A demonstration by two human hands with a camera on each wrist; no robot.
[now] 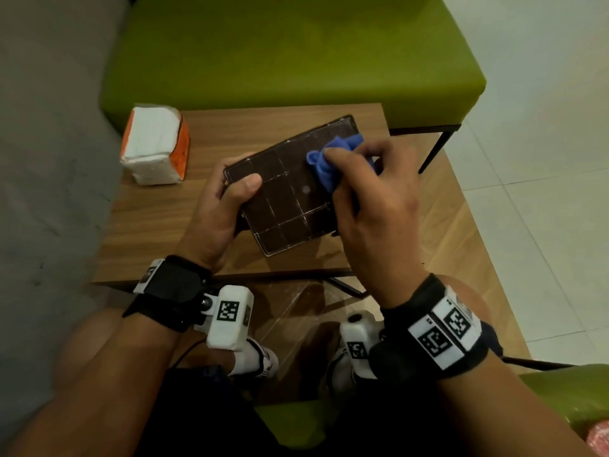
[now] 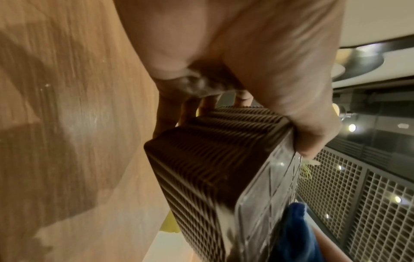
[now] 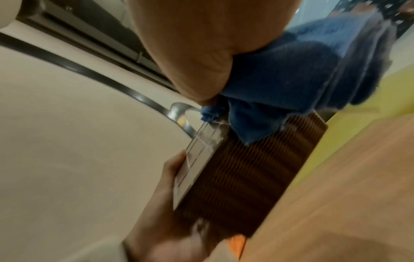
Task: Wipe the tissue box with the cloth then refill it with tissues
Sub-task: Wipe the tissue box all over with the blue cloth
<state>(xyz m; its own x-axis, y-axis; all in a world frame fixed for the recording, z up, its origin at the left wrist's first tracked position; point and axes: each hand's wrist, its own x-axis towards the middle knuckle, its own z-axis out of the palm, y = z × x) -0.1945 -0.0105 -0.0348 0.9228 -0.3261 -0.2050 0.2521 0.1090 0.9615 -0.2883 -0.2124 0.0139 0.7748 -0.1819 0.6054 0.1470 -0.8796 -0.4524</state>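
Note:
A dark brown ribbed tissue box [image 1: 286, 192] is held over the wooden table [image 1: 158, 225], its flat gridded face turned up. My left hand [image 1: 227, 199] grips its left end, thumb on the top face and fingers round the far edge. My right hand [image 1: 362, 186] holds a bunched blue cloth [image 1: 324, 166] and presses it on the box's far right part. In the left wrist view the box's [image 2: 201, 170] ribbed side fills the middle, with the cloth [image 2: 293, 230] at its lower right. The right wrist view shows the cloth [image 3: 280, 88] on the box [image 3: 246, 177].
A white and orange pack of tissues [image 1: 155, 143] stands at the table's far left corner. A green upholstered bench [image 1: 290, 54] sits just behind the table. Pale floor tiles [image 1: 543, 159] lie to the right. My knees are under the table's near edge.

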